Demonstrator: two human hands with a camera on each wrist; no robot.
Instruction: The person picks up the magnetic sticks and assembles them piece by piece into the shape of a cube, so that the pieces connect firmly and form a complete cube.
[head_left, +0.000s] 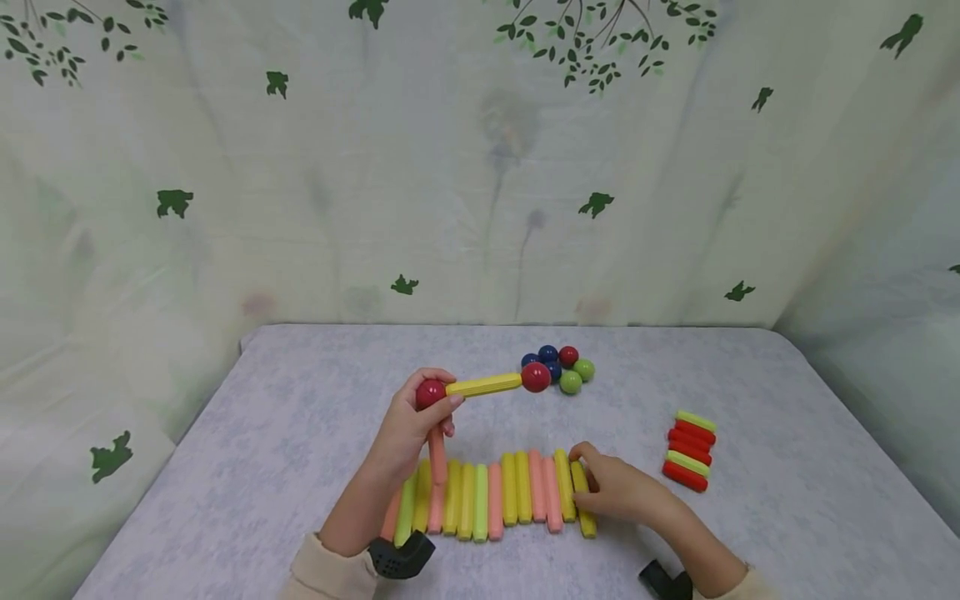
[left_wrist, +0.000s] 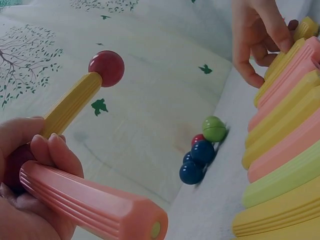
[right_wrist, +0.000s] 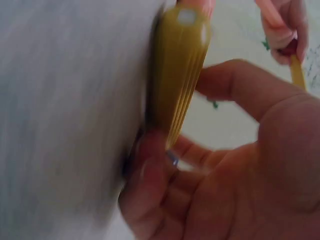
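Note:
My left hand (head_left: 401, 429) is raised over the row and grips a red ball (head_left: 431, 394) that joins two sticks. One, a yellow stick (head_left: 483, 385), extends to the right and ends in a second red ball (head_left: 536, 377). The other, a pink stick (head_left: 437, 457), points down, its lower end bare in the left wrist view. At the right end of the row of sticks (head_left: 481, 504), my right hand (head_left: 615, 487) holds the last yellow stick (head_left: 584, 500) between thumb and fingers. That stick (right_wrist: 181, 70) appears close to the tabletop in the right wrist view.
Beyond the row, several blue, red and green balls (head_left: 570, 382) sit in a cluster. A small group of short red and light green sticks (head_left: 688, 450) lies to the right. The grey table (head_left: 300, 400) meets a leaf-patterned cloth backdrop (head_left: 450, 208).

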